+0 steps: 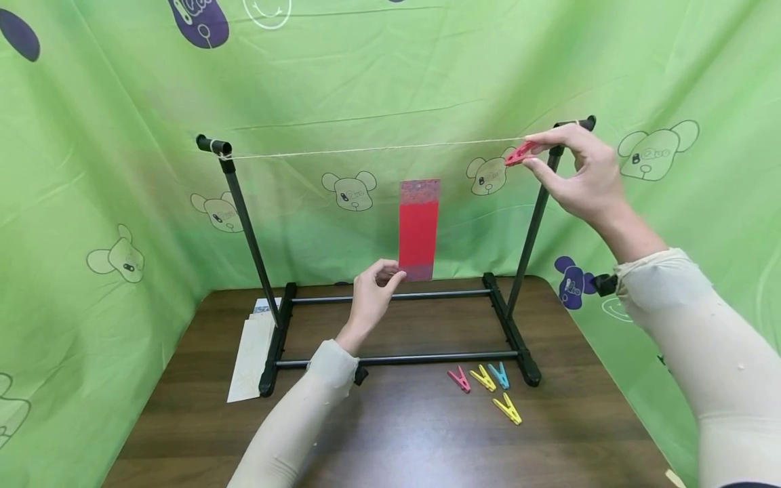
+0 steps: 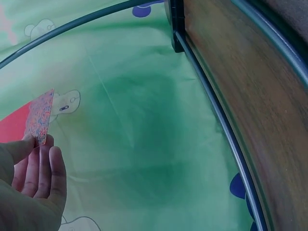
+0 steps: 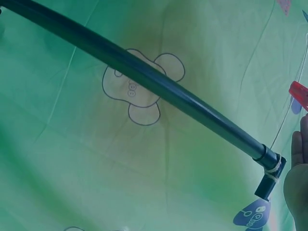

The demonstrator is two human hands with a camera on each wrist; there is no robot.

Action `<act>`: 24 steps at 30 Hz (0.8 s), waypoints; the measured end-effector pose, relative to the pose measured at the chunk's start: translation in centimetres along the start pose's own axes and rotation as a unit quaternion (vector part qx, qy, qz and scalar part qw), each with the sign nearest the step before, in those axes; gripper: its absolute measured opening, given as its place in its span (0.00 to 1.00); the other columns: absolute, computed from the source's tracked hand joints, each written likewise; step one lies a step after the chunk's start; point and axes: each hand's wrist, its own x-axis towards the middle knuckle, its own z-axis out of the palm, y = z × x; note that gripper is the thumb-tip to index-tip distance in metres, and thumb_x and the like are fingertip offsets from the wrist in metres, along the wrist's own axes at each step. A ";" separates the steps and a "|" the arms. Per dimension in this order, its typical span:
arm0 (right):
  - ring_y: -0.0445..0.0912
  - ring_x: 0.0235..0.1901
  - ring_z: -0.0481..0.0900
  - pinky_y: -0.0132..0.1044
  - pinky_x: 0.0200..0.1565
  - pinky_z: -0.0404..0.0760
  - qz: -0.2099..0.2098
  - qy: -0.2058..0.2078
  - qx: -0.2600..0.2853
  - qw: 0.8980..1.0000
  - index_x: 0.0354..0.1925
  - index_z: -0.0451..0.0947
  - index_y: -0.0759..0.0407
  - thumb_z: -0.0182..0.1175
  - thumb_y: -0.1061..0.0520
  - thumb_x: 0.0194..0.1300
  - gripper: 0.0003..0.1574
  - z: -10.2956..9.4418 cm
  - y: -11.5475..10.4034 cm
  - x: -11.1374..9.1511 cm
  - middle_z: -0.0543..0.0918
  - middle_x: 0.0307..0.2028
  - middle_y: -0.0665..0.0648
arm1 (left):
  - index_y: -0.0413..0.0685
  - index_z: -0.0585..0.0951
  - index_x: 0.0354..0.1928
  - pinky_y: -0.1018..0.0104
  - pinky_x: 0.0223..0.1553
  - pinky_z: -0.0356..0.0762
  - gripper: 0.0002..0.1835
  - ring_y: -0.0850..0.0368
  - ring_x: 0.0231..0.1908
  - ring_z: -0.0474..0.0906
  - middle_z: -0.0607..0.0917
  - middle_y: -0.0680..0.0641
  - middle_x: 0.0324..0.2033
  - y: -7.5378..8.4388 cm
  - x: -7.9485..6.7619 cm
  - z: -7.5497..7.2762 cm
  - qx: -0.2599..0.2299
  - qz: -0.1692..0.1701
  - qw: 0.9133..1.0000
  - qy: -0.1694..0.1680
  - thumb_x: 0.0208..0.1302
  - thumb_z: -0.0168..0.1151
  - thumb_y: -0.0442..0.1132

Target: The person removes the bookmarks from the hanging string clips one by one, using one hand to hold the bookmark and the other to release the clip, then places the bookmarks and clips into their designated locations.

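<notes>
My left hand point(image 1: 372, 296) pinches the lower left corner of a red paper strip point(image 1: 418, 230) with patterned bands at both ends. The strip stands upright below a string point(image 1: 366, 148) stretched across a black stand point(image 1: 248, 234). In the left wrist view, the thumb and fingers grip the strip's patterned end point(image 2: 39, 117). At the right end of the string, my right hand point(image 1: 582, 173) pinches a red clothespin point(image 1: 520, 154) between thumb and fingertips. Part of that clothespin point(image 3: 299, 94) shows at the edge of the right wrist view, close beside the string.
On the brown table point(image 1: 390, 434) lie a pink clothespin point(image 1: 459, 379), a blue clothespin point(image 1: 499, 375) and two yellow clothespins point(image 1: 508, 409) near the stand's right foot. White papers point(image 1: 251, 358) lie by the left foot. A green printed curtain point(image 1: 152, 169) hangs behind.
</notes>
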 end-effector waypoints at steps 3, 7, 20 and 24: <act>0.41 0.50 0.83 0.32 0.62 0.78 -0.015 -0.005 -0.001 1.000 0.53 0.84 0.76 0.71 0.81 0.57 0.25 0.3 0.1 -0.2 0.88 0.47 0.73 | 0.40 0.89 0.47 0.60 0.43 0.87 0.09 0.51 0.37 0.90 0.93 0.44 0.38 -0.1 -0.2 -0.2 -0.003 -0.002 1.000 -0.001 0.69 0.75 0.34; 0.42 0.50 0.85 0.34 0.65 0.78 -0.024 -0.014 0.016 0.999 0.55 0.83 0.78 0.70 0.82 0.56 0.26 0.6 0.2 -0.6 0.87 0.47 0.74 | 0.40 0.89 0.48 0.64 0.42 0.86 0.09 0.51 0.37 0.90 0.93 0.44 0.38 -0.3 -0.4 -0.5 -0.001 -0.008 1.000 -0.001 0.68 0.75 0.33; 0.40 0.50 0.85 0.34 0.66 0.78 0.018 -0.010 0.034 0.999 0.59 0.82 0.75 0.67 0.86 0.55 0.32 2.1 -0.5 -2.3 0.87 0.47 0.74 | 0.41 0.90 0.47 0.68 0.40 0.85 0.09 0.51 0.36 0.89 0.93 0.45 0.37 -0.7 -1.2 -1.6 -0.006 -0.014 1.000 0.010 0.68 0.76 0.35; 0.40 0.51 0.83 0.32 0.66 0.77 0.021 -0.014 0.022 0.999 0.59 0.81 0.77 0.66 0.84 0.59 0.29 2.4 -2.1 -2.5 0.86 0.46 0.75 | 0.41 0.90 0.48 0.68 0.41 0.84 0.09 0.51 0.36 0.90 0.93 0.45 0.37 -0.9 -1.4 -1.8 -0.003 -0.023 1.000 0.014 0.68 0.76 0.35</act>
